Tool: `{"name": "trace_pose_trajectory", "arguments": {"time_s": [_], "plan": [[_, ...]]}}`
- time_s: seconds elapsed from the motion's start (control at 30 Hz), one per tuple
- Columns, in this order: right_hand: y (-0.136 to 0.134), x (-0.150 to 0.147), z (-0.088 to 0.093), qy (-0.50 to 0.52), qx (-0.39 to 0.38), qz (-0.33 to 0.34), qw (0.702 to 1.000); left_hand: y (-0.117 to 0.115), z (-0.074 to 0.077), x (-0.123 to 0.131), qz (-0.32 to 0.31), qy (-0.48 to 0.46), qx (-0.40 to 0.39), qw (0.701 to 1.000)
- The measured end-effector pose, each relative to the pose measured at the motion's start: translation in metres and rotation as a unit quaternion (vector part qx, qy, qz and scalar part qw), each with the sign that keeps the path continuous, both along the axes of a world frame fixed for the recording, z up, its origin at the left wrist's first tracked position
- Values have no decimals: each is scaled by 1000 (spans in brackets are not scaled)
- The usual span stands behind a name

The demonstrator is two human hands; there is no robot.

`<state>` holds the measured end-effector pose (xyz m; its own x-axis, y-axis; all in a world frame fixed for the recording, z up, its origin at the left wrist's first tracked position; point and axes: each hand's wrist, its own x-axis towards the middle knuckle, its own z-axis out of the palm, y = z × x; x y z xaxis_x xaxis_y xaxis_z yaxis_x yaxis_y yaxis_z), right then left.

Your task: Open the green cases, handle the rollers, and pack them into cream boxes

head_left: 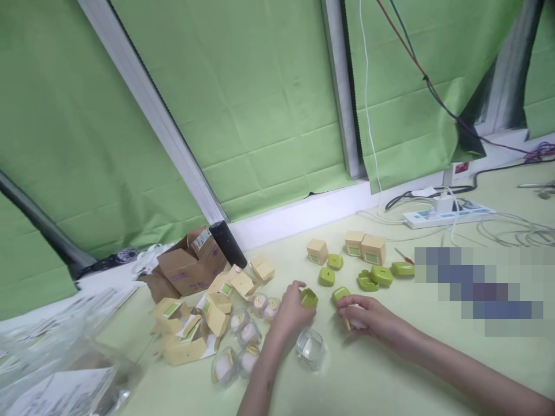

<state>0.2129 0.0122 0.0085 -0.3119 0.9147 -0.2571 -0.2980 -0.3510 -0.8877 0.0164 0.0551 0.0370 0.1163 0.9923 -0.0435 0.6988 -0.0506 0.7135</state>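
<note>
My left hand [295,310] is closed around a hollow green case part [309,298], its opening turned up. My right hand [366,314] is closed, with a white piece with a yellow strip [348,325] under its fingers. Against its fingertips is a rounded green case piece [341,294]; whether it is gripped or only touched is unclear. Below and between the hands stands a clear plastic shell [311,349]. To the left of my left forearm sit several clear shells [225,366] with pale round contents and yellow strips.
Opened small cartons [184,341] lie at left, before a brown cardboard box [191,263] and a black cylinder [228,244]. Beyond my hands are small closed boxes [373,249] and several green cases [382,275]. A screwdriver [405,257] and a power strip [448,214] with cables lie at right.
</note>
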Motion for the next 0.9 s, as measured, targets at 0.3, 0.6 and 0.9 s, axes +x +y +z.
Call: {"name": "trace_pose_trajectory", "arguments": {"time_s": [0.3, 0.6, 0.9], "plan": [[0, 1, 4, 24, -17, 20, 999, -48, 10, 3, -10, -535, -43, 844], [-2, 14, 31, -54, 179, -63, 980, -67, -8, 24, -52, -644, -124, 753], [-22, -3, 24, -276, 374, -56, 884, -75, -22, 40, 43, -597, -118, 792]]}}
